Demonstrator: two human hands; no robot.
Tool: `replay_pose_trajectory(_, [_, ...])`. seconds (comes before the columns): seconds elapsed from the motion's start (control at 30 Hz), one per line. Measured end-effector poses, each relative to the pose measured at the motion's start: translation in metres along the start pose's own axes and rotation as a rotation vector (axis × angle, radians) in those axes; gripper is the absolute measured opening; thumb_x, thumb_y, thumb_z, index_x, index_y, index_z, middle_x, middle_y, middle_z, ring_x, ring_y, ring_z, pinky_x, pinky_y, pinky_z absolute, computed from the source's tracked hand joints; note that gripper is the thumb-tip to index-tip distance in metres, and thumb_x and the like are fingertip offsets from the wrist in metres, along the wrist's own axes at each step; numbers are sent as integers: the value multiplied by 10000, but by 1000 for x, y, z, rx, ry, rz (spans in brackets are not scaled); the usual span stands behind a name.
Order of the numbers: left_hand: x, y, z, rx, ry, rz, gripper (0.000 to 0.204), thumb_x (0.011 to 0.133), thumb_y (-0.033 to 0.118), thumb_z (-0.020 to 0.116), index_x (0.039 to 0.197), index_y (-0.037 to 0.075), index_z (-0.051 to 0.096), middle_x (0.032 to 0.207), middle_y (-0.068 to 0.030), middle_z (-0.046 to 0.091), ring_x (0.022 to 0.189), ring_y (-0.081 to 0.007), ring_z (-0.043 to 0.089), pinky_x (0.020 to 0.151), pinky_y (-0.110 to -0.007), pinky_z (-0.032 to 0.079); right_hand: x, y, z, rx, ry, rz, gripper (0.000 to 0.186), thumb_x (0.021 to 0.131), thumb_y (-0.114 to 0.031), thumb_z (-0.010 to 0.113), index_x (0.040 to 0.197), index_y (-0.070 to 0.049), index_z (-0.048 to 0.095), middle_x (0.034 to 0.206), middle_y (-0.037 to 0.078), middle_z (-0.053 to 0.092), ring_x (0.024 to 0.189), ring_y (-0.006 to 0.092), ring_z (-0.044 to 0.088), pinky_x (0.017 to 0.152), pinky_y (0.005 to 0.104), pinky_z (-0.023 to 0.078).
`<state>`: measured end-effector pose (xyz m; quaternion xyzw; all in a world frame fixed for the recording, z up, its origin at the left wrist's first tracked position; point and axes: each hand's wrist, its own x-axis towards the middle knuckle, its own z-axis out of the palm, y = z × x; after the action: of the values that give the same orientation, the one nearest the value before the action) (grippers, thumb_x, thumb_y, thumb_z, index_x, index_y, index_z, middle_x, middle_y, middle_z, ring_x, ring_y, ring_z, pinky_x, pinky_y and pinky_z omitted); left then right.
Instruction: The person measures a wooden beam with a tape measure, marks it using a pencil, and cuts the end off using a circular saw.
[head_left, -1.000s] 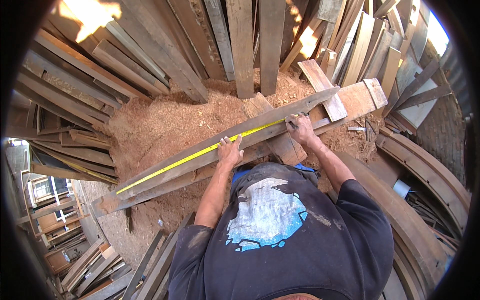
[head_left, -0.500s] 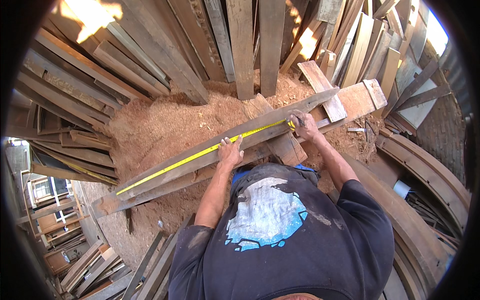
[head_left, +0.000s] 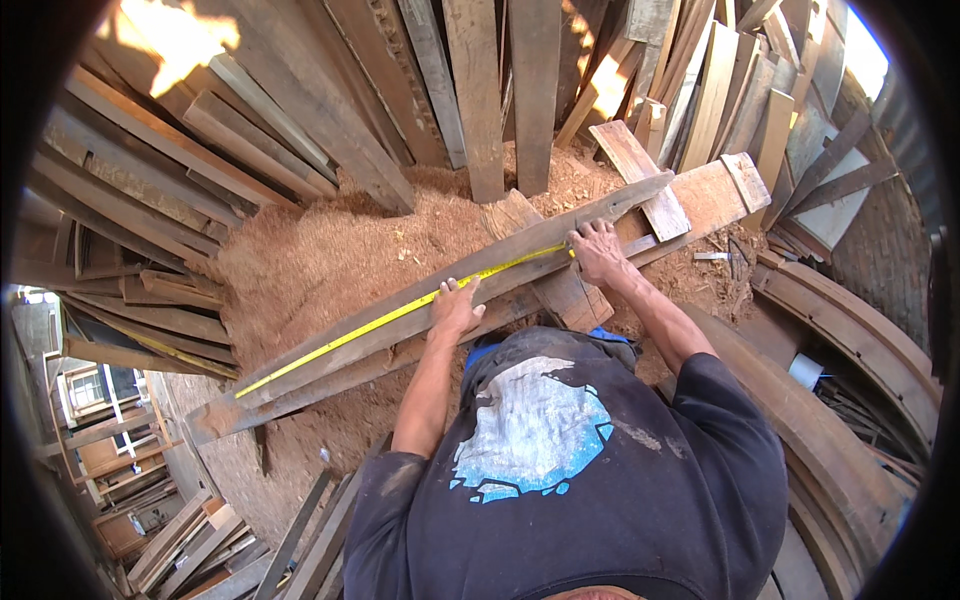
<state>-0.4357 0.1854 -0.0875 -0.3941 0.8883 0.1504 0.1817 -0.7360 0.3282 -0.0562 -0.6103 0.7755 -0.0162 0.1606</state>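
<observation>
A long weathered plank (head_left: 380, 338) lies slanting from lower left to upper right, and a yellow tape measure blade (head_left: 375, 325) runs along its face. My left hand (head_left: 457, 308) rests at the plank's near edge, fingertips on the blade, thumb apart. Further right, my right hand (head_left: 600, 254) is closed around the tape measure's case at the end of the pulled-out blade. That case is mostly hidden under the fingers; only a bit of yellow shows beside them. A second board (head_left: 215, 415) lies under and alongside the plank.
Wood blocks (head_left: 573, 300) and a short crosspiece (head_left: 640, 165) lie around the plank's right part. Sawdust (head_left: 290, 265) covers the ground. Tall boards (head_left: 475, 100) lean along the far side. Curved timbers (head_left: 850, 320) stand at right, more offcuts (head_left: 195, 545) at lower left.
My right hand has turned and moved slightly, covering more of the tape measure's case. My left hand's fingers have drawn closer together on the blade. The plank stays nearly in place.
</observation>
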Motion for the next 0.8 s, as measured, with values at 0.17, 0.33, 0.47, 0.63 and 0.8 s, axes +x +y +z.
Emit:
replay_pose_trajectory(0.17, [-37,-28,-31,-136,73,51,548,833,354,746,1340,201,604,1221,-129,697,1113,-341,654,992,-471,486,-22,-16,31,227,-295,-286,463,788,-307,684,1142,-13,636,1137,242,652,1105,439,603,955,505,495])
replay_pose_trajectory(0.33, [-67,-94,27,-283,-560,158,343,907,338,663,1189,144,683,1024,-133,737,958,-298,685,831,-428,525,-44,-48,70,548,-524,-292,389,819,-253,622,1158,-70,677,1136,193,700,1102,381,644,940,467,512])
replay_pose_trajectory(0.47, [-92,-108,58,-372,-766,75,291,958,338,599,1118,108,677,925,-88,732,876,-241,667,805,-408,516,-49,-52,85,631,-523,-311,377,822,-229,620,1172,-110,694,1131,158,712,1085,363,653,942,455,511])
replay_pose_trajectory(0.63, [-86,-70,48,-442,-613,153,265,960,308,572,1007,71,681,928,-116,729,898,-292,680,808,-419,514,-47,-52,73,611,-577,-223,379,820,-232,628,1180,-134,696,1135,153,713,1077,356,658,935,451,511])
replay_pose_trajectory(0.8, [-54,-11,26,-448,-344,234,233,919,270,626,1009,66,696,970,-190,704,965,-357,662,849,-466,508,-53,-42,90,685,-348,-267,397,812,-244,646,1183,-109,679,1101,187,710,1057,372,658,899,464,515])
